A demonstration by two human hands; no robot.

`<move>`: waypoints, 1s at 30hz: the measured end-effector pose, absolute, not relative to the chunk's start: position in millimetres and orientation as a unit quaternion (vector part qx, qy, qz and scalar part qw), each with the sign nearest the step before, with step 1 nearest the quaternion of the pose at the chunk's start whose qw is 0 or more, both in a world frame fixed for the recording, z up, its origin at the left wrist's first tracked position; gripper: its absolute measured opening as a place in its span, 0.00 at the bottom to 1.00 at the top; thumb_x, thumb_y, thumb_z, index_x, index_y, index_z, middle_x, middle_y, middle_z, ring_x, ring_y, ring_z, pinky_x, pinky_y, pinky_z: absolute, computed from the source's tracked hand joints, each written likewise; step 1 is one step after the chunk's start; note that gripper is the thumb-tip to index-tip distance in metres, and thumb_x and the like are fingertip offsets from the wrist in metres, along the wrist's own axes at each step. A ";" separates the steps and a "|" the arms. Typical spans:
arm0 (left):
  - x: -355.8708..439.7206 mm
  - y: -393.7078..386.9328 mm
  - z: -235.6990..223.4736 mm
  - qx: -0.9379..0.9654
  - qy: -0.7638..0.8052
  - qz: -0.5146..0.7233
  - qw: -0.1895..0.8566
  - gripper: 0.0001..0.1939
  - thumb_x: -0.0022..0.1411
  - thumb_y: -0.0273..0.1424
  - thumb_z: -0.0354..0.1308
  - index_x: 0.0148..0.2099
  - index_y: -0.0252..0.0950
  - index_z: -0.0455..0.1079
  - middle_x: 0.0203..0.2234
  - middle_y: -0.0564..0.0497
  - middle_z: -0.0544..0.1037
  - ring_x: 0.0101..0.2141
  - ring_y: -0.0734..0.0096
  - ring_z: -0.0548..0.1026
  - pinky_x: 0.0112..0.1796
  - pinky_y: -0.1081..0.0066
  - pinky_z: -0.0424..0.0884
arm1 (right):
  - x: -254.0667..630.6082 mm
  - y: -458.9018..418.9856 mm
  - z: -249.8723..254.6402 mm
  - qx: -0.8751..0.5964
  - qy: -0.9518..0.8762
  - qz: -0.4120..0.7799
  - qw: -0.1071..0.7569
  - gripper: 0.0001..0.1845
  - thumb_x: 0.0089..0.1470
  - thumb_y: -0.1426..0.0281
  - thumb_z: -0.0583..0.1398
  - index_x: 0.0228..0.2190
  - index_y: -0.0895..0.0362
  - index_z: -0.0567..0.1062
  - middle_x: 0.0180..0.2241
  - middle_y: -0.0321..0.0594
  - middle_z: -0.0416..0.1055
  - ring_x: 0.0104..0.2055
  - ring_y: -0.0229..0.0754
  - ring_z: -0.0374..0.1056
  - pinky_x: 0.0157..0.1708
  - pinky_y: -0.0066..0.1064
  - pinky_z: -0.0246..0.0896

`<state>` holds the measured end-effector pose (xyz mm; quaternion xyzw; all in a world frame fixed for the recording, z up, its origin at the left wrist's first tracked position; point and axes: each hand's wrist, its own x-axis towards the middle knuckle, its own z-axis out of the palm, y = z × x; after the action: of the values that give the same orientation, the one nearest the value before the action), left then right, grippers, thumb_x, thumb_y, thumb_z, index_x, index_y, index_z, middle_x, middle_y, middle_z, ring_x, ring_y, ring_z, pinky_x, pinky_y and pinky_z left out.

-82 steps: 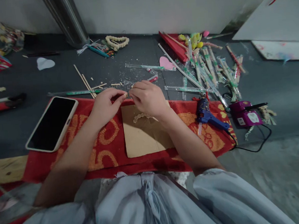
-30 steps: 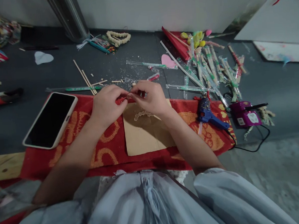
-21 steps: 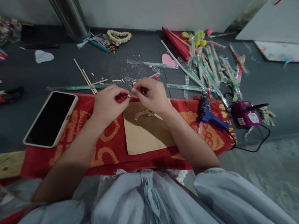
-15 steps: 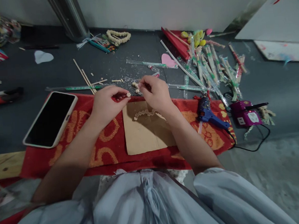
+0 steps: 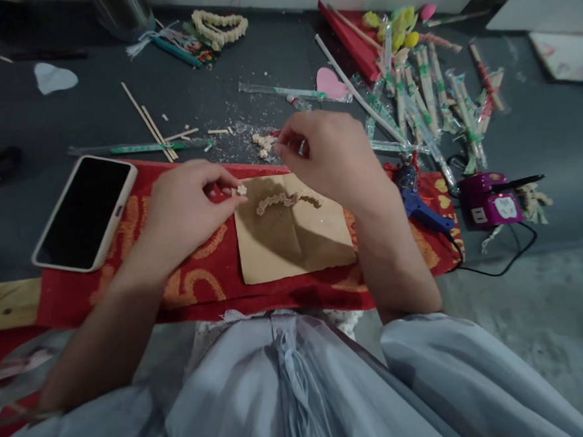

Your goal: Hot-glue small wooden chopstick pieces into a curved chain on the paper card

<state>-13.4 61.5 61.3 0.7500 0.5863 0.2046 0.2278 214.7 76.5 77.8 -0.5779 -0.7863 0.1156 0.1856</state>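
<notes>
My left hand [image 5: 190,202] pinches a small cream flower-shaped piece [image 5: 241,190] between thumb and fingertips, over the left edge of a tan cardboard sheet [image 5: 296,251]. On that sheet lies a curved, bumpy cream strip [image 5: 283,199]. My right hand [image 5: 329,152] is closed, with its thumb and fingers drawn together beside a little pile of cream pieces [image 5: 265,144] just behind the cardboard. Whatever may be between those fingertips is hidden. White crumbs are scattered around the pile.
A red towel [image 5: 198,311] lies beneath the cardboard, with a phone [image 5: 86,213] at left. A blue glue gun [image 5: 425,212] and its cord sit at right near a purple box [image 5: 492,198]. Thin sticks [image 5: 147,122], wrapped straws [image 5: 282,90] and a cream heart-shaped frame [image 5: 221,29] are farther back.
My left hand has drawn slightly left and down with the flower-shaped piece. My right hand has shifted right and turned at the wrist, uncovering more of the strip. The view has tilted down.
</notes>
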 end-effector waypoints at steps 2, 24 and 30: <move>-13.3 46.7 56.4 0.743 0.591 0.205 0.236 0.08 0.56 0.25 0.72 0.35 0.44 0.81 0.32 0.56 0.81 0.33 0.66 0.77 0.37 0.67 0.69 | 221.3 65.7 83.7 -0.574 -0.798 0.109 0.150 0.08 0.66 0.69 0.59 0.36 0.53 0.79 0.34 0.43 0.79 0.37 0.46 0.72 0.38 0.36 0.61; 4.6 5.0 17.3 0.682 0.657 0.159 0.279 0.07 0.61 0.37 0.66 0.43 0.46 0.78 0.35 0.53 0.79 0.33 0.66 0.73 0.40 0.62 0.73 | 241.7 -27.1 64.3 -0.634 -0.745 0.187 0.096 0.11 0.66 0.68 0.60 0.37 0.58 0.81 0.31 0.41 0.79 0.29 0.39 0.69 0.30 0.30 0.54; 11.5 2.0 12.7 0.690 0.655 0.192 0.242 0.07 0.62 0.39 0.68 0.39 0.44 0.78 0.31 0.53 0.76 0.30 0.67 0.71 0.35 0.62 0.69 | 243.5 -32.2 54.9 -0.620 -0.752 0.185 0.128 0.13 0.69 0.66 0.58 0.39 0.58 0.81 0.32 0.42 0.80 0.30 0.41 0.70 0.31 0.31 0.58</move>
<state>11.5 2.0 12.7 0.6897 0.6549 0.1920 0.2421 243.5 -32.2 54.9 -0.6198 -0.7517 0.1852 0.1284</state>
